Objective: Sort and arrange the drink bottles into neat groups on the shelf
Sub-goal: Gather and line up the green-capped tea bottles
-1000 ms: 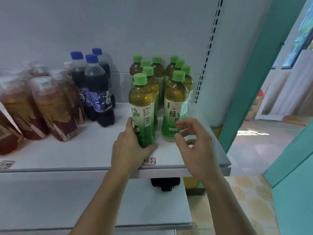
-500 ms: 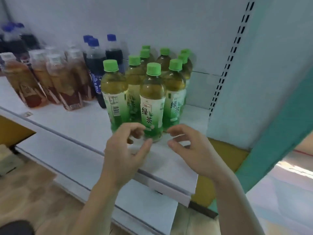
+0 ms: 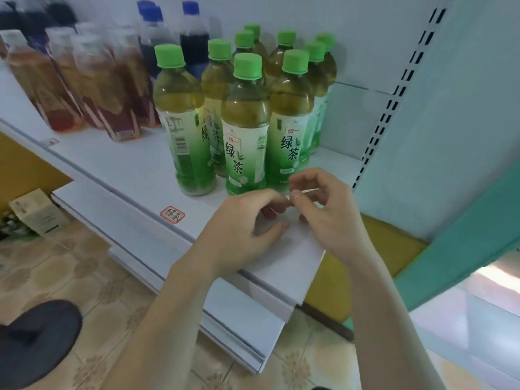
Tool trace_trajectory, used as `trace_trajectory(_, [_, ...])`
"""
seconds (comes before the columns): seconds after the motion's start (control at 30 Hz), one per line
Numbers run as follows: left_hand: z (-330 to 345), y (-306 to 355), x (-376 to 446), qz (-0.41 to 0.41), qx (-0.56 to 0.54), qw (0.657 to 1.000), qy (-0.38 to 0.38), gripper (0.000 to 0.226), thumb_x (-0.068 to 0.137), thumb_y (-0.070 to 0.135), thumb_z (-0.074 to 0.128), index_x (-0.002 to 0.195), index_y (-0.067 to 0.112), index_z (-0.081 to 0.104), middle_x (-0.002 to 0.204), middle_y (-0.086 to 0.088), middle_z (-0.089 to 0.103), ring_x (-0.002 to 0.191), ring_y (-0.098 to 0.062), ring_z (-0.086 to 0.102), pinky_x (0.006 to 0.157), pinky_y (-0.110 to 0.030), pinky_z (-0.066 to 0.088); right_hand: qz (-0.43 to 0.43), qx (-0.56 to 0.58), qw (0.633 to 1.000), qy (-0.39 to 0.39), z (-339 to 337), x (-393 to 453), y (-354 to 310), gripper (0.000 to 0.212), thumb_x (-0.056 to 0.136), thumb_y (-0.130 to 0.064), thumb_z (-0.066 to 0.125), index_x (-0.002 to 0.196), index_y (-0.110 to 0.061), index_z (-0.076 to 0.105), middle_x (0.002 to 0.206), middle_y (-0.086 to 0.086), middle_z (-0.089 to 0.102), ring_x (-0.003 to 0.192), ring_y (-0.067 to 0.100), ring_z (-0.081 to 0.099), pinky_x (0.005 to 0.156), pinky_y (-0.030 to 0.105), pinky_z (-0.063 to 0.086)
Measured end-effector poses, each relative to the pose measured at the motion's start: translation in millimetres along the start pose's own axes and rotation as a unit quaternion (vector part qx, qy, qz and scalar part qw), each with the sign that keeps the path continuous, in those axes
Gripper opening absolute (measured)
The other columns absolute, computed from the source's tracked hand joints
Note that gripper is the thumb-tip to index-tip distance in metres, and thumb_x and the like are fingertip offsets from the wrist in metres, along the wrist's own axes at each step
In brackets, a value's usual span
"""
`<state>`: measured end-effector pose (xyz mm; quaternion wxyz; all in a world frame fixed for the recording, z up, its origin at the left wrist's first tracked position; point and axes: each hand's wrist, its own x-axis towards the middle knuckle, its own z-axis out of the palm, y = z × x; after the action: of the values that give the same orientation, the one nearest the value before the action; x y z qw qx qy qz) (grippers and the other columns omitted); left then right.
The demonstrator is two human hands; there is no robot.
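Both sets of fingers [image 3: 302, 178] are curled loosely and grip nothing right now. The left hand [image 3: 242, 229] and right hand [image 3: 329, 212] meet tip to tip just over the front lip of the shelf [image 3: 135, 167], a touch short of the bottles. They may be brushing each other, or pinching some small thing between them; the view is too soft there to say.

Just beyond them, the green tea bottles [image 3: 245, 128] stand upright in a tight cluster at the right end of the shelf, three across the front, more ranked behind. The leftmost front bottle [image 3: 184, 122] shows its barcode, while its neighbours face label-out.

Further left sit the dark cola bottles [image 3: 194, 38] at the back, then the reddish tea bottles [image 3: 109, 80], each kind bunched with its own.

So my read: the green tea group is all but squared up. The next move likely calls for a reach forward to that odd front bottle, a light wrap round its body, and a twist in place without knocking the ones touching it.
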<state>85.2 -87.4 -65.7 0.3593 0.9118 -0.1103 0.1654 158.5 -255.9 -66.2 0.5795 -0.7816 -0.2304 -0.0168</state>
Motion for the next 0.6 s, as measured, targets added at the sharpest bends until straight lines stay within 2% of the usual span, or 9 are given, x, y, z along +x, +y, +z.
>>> trace_trajectory(0.07, [0, 2, 0, -0.029, -0.032, 0.999, 0.022, 0.025, 0.091, 0.016, 0.073, 0.114, 0.025, 0.069, 0.103, 0.014, 0.072, 0.099, -0.002, 0.066, 0.083, -0.019, 0.052, -0.007, 0.011, 1.0, 0.003, 0, 11, 2, 0.019, 0.096, -0.01, 0.065, 0.108, -0.024, 0.067, 0.097, -0.013, 0.071, 0.087, 0.013, 0.071, 0.077, 0.044, 0.06])
trace_trajectory(0.13, [2, 4, 4, -0.056, -0.07, 0.996, 0.02, 0.034, 0.094, 0.015, 0.071, 0.126, 0.024, 0.067, 0.113, 0.013, 0.072, 0.108, -0.001, 0.066, 0.094, -0.022, 0.053, -0.023, 0.019, 1.0, 0.001, -2, 23, 3, 0.02, 0.095, -0.009, 0.065, 0.108, -0.024, 0.067, 0.096, -0.012, 0.071, 0.087, 0.014, 0.071, 0.077, 0.045, 0.06])
trace_trajectory(0.2, [8, 10, 12, -0.083, -0.08, 0.993, -0.025, 0.052, 0.096, 0.024, 0.07, 0.145, 0.027, 0.054, 0.133, 0.011, 0.066, 0.124, 0.003, 0.059, 0.106, -0.023, 0.048, -0.045, 0.029, 0.999, 0.001, -7, 39, 6, 0.02, 0.093, -0.007, 0.065, 0.1, -0.026, 0.068, 0.089, -0.012, 0.071, 0.085, 0.015, 0.069, 0.076, 0.048, 0.06])
trace_trajectory(0.27, [19, 20, 23, -0.098, -0.035, 0.993, -0.06, 0.065, 0.096, 0.035, 0.068, 0.155, 0.032, 0.04, 0.15, 0.012, 0.053, 0.135, 0.005, 0.048, 0.114, -0.025, 0.042, -0.059, 0.044, 0.997, -0.004, -15, 53, 8, 0.022, 0.091, -0.005, 0.065, 0.092, -0.026, 0.068, 0.084, -0.011, 0.071, 0.083, 0.017, 0.069, 0.076, 0.049, 0.059])
trace_trajectory(0.33, [29, 32, 40, -0.1, 0.016, 0.992, -0.079, 0.071, 0.097, 0.04, 0.066, 0.158, 0.032, 0.031, 0.159, 0.015, 0.042, 0.143, 0.003, 0.038, 0.118, -0.026, 0.035, -0.078, 0.054, 0.995, -0.024, -30, 69, 9, 0.023, 0.091, -0.003, 0.066, 0.091, -0.026, 0.068, 0.083, -0.009, 0.071, 0.083, 0.018, 0.069, 0.075, 0.044, 0.06])
trace_trajectory(0.43, [42, 43, 71, -0.118, 0.059, 0.986, -0.105, 0.08, 0.098, 0.049, 0.06, 0.163, 0.033, 0.016, 0.167, 0.014, 0.026, 0.15, -0.002, 0.025, 0.124, -0.029, 0.025, -0.115, 0.048, 0.991, -0.043, -58, 98, 8, 0.021, 0.092, -0.003, 0.066, 0.099, -0.023, 0.067, 0.087, -0.01, 0.07, 0.084, 0.008, 0.067, 0.071, 0.024, 0.055])
trace_trajectory(0.5, [50, 47, 88, -0.146, 0.093, 0.977, -0.127, 0.087, 0.099, 0.051, 0.057, 0.164, 0.032, 0.003, 0.17, 0.013, 0.013, 0.153, -0.003, 0.014, 0.123, -0.022, 0.013, -0.147, 0.02, 0.989, -0.02, -77, 122, 4, 0.021, 0.093, -0.005, 0.065, 0.108, -0.02, 0.065, 0.094, -0.008, 0.068, 0.086, 0.004, 0.064, 0.067, 0.013, 0.049])
trace_trajectory(0.6, [70, 52, 106, -0.171, 0.129, 0.966, -0.144, 0.092, 0.101, 0.05, 0.054, 0.163, 0.028, -0.011, 0.172, 0.009, -0.003, 0.156, -0.006, 0.002, 0.118, -0.017, 0.004, -0.215, -0.058, 0.975, 0.019, -101, 163, -6, 0.024, 0.096, -0.013, 0.062, 0.119, -0.022, 0.061, 0.111, -0.002, 0.064, 0.086, 0.002, 0.061, 0.066, 0.01, 0.048])
